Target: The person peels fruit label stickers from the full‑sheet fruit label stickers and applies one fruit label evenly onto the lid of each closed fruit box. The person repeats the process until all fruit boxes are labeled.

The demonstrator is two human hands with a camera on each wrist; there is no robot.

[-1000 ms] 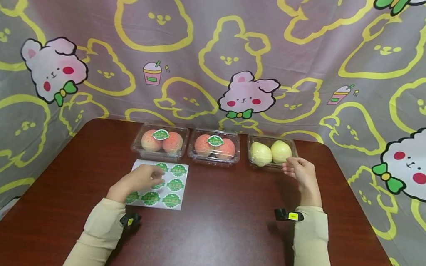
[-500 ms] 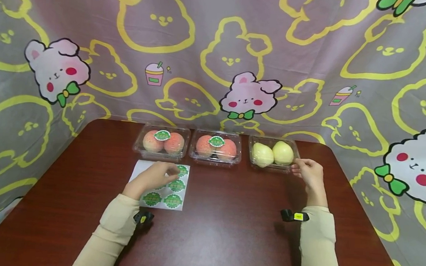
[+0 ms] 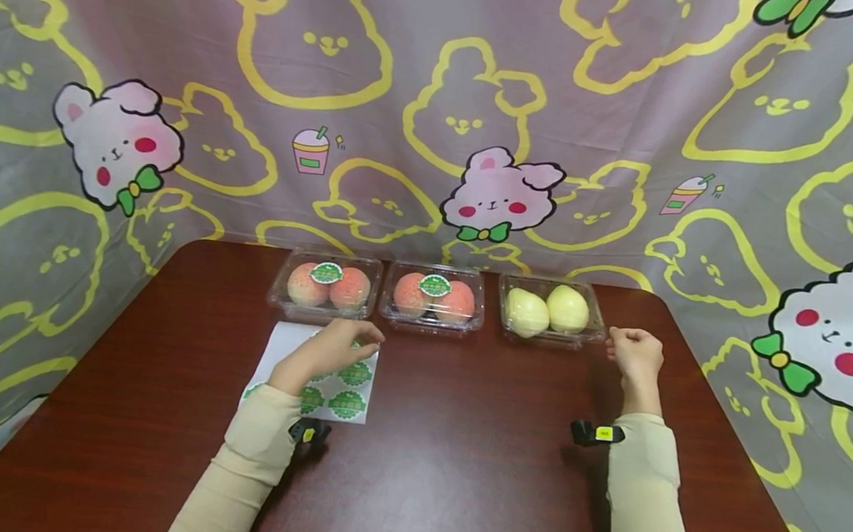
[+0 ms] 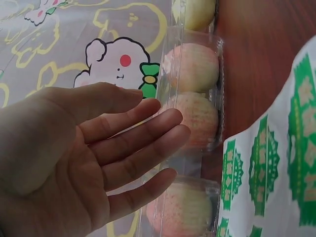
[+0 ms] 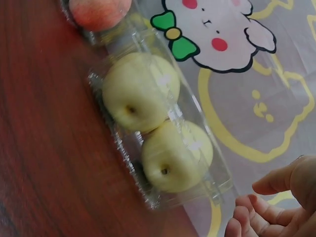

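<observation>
My left hand (image 3: 337,351) hovers over the upper part of a white sheet (image 3: 279,345) of round green stickers, its fingers loosely spread and holding nothing. In the left wrist view the palm side of that left hand (image 4: 98,148) shows, with slightly bent fingers apart from one another. My right hand (image 3: 637,358) is just right of a clear plastic box (image 3: 552,339) containing two yellow-green pears (image 3: 568,309). Its thumb and fingers are loosely bent with a gap between them in the right wrist view, and they grip nothing. No sticker shows on the pear box.
Two more clear boxes, a left one (image 3: 317,316) and a middle one (image 3: 429,327), stand in the same row with peaches (image 3: 308,284) inside. Each bears a round green sticker (image 3: 436,285) on its lid. A patterned curtain (image 3: 425,90) hangs behind the brown table (image 3: 440,476).
My left hand has moved right across the sticker sheet. My right hand has drawn away rightward from the pear box's corner. The boxes stay in place.
</observation>
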